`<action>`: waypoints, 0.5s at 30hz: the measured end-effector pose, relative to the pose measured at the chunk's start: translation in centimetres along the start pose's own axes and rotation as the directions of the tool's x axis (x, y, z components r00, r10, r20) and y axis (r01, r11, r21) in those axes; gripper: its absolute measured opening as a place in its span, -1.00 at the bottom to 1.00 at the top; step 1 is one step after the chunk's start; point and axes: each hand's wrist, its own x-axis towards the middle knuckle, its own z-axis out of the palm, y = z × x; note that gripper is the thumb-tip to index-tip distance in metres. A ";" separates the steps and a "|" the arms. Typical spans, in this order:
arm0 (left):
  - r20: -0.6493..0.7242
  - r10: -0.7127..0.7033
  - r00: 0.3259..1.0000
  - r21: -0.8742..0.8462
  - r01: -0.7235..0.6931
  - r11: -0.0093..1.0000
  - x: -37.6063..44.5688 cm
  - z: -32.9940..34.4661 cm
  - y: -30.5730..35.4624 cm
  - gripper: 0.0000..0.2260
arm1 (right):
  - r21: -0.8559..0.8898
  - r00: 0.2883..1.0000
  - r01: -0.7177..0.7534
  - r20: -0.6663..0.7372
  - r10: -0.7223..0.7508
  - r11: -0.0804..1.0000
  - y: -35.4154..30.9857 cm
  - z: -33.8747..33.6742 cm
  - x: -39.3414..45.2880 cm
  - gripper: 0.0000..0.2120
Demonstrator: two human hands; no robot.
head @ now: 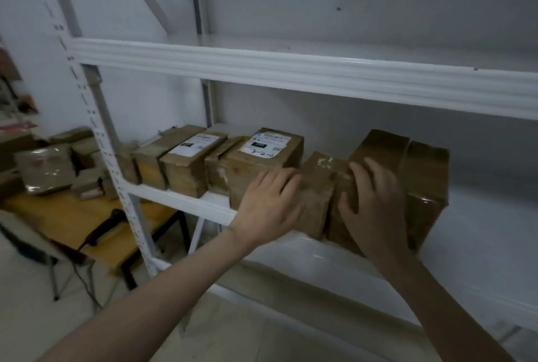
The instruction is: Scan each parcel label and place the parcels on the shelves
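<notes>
Both hands at the shelf (186, 201). Left hand (269, 201) lies flat, fingers straight, on a small taped parcel (316, 195). Right hand (375, 210) curls its grip around the front edge of the taller parcel (378, 152) just beside it. Both parcels stand at the shelf's front lip, in a row with labelled boxes (262, 155). Likely light, stiff cardboard; tape looks slick, so hold by corners. Wooden surface (67, 216) at left carries more parcels and a scanner (100, 230). White wall behind.

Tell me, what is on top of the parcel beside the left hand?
A white shipping label with handwriting below it lies on top of that parcel. The left hand covers part of the parcel's front, so anything there is hidden.
</notes>
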 end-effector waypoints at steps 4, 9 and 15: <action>0.115 -0.109 0.987 0.140 0.092 0.986 -6.7 -4.4 -7.5 -0.58 | 0.032 0.983 0.153 0.094 -0.156 0.988 -9.5 2.8 0.4 -0.53; 0.264 -0.263 0.928 0.297 0.181 0.938 -17.6 -11.2 -17.9 -0.56 | 0.133 0.932 0.261 0.221 -0.286 0.956 -23.5 7.7 -1.0 -0.50; 0.415 -0.480 0.773 0.475 0.266 0.839 -29.4 -20.0 -30.4 -0.51 | 0.266 0.842 0.302 0.376 -0.387 0.915 -40.6 14.9 -2.3 -0.49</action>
